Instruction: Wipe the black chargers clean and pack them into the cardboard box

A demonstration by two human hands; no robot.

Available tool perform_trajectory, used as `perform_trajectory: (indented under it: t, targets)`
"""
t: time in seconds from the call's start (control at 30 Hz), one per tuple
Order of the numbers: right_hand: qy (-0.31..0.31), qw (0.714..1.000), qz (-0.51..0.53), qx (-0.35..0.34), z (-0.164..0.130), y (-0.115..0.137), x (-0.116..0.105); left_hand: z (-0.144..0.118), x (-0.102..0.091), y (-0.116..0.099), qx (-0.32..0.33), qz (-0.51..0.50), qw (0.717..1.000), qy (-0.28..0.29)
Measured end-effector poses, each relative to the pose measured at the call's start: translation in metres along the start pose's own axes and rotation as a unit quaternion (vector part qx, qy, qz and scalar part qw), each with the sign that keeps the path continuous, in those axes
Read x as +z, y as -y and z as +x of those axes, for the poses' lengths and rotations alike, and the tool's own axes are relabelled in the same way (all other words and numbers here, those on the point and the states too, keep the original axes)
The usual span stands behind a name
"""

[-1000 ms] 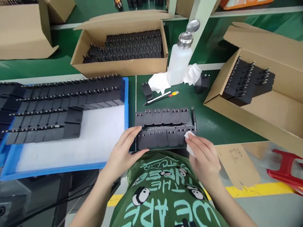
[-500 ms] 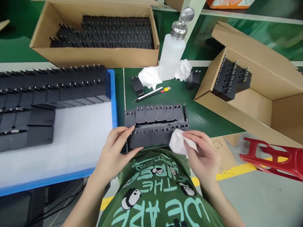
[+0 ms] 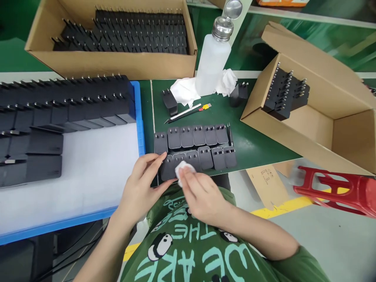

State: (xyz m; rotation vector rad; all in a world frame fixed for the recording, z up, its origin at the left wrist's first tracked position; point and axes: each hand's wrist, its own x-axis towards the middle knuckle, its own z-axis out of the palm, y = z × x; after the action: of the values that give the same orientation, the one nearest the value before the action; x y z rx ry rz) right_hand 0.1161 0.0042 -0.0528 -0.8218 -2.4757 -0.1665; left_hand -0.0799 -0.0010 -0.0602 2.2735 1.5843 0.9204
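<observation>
My left hand (image 3: 143, 182) is at the left end of the plugs (image 3: 205, 157), back upward, with thumb and forefinger apart at the edges of the end plug (image 3: 167, 169); from my distance I cannot tell if they clamp it. My right hand (image 3: 202, 192) reaches across the shirt (image 3: 173, 256), elbow bent, fingers closed together on a white wipe (image 3: 182, 166), which lies over the near row's left part. The plugs stand in two rows near the edge of the green table (image 3: 249, 143). On the shirt I read "WE ARE" and "THE", upside down; print on the cardboard (image 3: 268, 188) is too small.
</observation>
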Motion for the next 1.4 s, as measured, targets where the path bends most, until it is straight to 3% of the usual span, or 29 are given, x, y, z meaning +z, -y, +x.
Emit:
perform_trajectory:
  t: [0.1, 0.17, 0.23, 0.3, 0.33, 0.4, 0.5, 0.6, 0.67, 0.73, 0.8, 0.87, 0.93, 1.07, 1.23, 1.4]
  targets:
    - [0.021, 0.991, 0.132, -0.023, 0.013, 0.008, 0.0, -0.002, 0.0, 0.0, -0.007, -0.012, 1.0, 0.001]
    - [0.022, 0.979, 0.201, 0.02, 0.006, -0.001, -0.013, -0.002, 0.001, 0.0, -0.007, -0.013, 1.0, -0.001]
    - [-0.02, 0.973, 0.187, 0.136, -0.012, -0.018, -0.031, -0.001, 0.001, 0.0, -0.005, -0.008, 1.0, -0.004]
    - [-0.072, 0.961, 0.085, 0.252, -0.035, -0.034, -0.043, -0.001, 0.002, 0.0, -0.004, -0.006, 1.0, -0.007]
    - [-0.08, 0.958, 0.038, 0.273, -0.044, -0.039, -0.044, -0.001, 0.002, 0.0, -0.005, -0.007, 1.0, -0.007]
    - [-0.068, 0.965, 0.004, 0.251, -0.052, -0.036, -0.036, -0.001, 0.003, 0.0, -0.004, -0.007, 1.0, -0.003]
    - [-0.055, 0.982, 0.046, 0.176, -0.036, -0.012, -0.011, -0.001, 0.003, 0.001, -0.002, -0.003, 1.0, 0.003]
    - [-0.029, 0.981, 0.18, 0.063, -0.01, 0.001, -0.004, -0.001, 0.002, 0.001, -0.006, 0.0, 1.0, 0.004]
    - [-0.013, 0.957, 0.289, 0.001, -0.007, -0.006, -0.014, 0.0, 0.002, 0.001, -0.006, 0.005, 1.0, -0.001]
    - [-0.038, 0.955, 0.286, 0.064, -0.019, -0.022, -0.029, 0.001, 0.002, 0.0, -0.002, 0.008, 1.0, -0.008]
    - [-0.113, 0.96, 0.149, 0.208, -0.04, -0.038, -0.039, 0.002, 0.002, -0.001, -0.001, 0.009, 1.0, -0.006]
    - [-0.16, 0.948, 0.031, 0.275, -0.058, -0.045, -0.037, 0.002, 0.002, -0.002, -0.008, 0.008, 1.0, -0.001]
    - [-0.148, 0.96, 0.029, 0.237, -0.065, -0.043, -0.027, 0.001, 0.001, -0.002, -0.013, 0.005, 1.0, 0.003]
    - [-0.075, 0.979, 0.144, 0.125, -0.06, -0.034, -0.017, 0.001, 0.0, -0.001, -0.016, 0.007, 1.0, 0.008]
    - [-0.153, 0.959, 0.1, 0.215, -0.062, -0.047, -0.024, 0.001, -0.001, -0.002, -0.021, 0.005, 1.0, 0.009]
    - [-0.104, 0.971, 0.189, 0.099, -0.041, -0.036, -0.012, 0.001, 0.0, -0.003, -0.029, 0.003, 0.999, 0.013]
